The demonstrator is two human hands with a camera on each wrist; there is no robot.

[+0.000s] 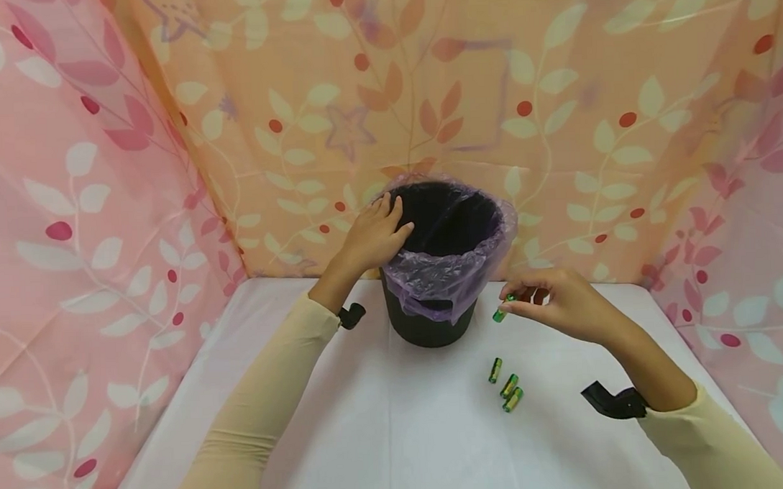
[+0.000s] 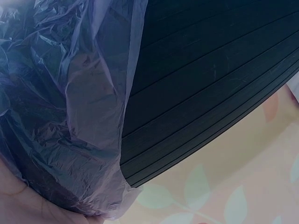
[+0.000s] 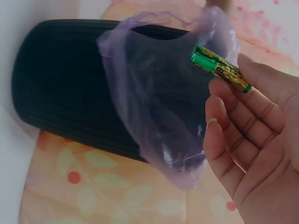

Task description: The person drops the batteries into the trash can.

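Observation:
My left hand [image 1: 377, 234] rests on the left rim of a black waste bin [image 1: 430, 333], its fingers reaching over the edge. A thin purple bin liner [image 1: 431, 275] lines the bin and folds down over the outside. Right of the bin, my right hand [image 1: 565, 307] pinches a green and gold battery [image 3: 222, 69] between thumb and forefinger, above the table. Three similar batteries lie below it: one upright battery [image 1: 495, 370] stands apart in this view, while a middle battery [image 1: 509, 386] and a front battery [image 1: 513, 400] lie close together.
The bin stands on a table with a white cloth [image 1: 385, 432], near its back edge. A peach floral curtain [image 1: 386, 79] hangs behind, and pink floral curtains close off the left side [image 1: 93, 233] and right side [image 1: 742, 261]. Black wrist mounts [image 1: 620, 402] sit on both forearms.

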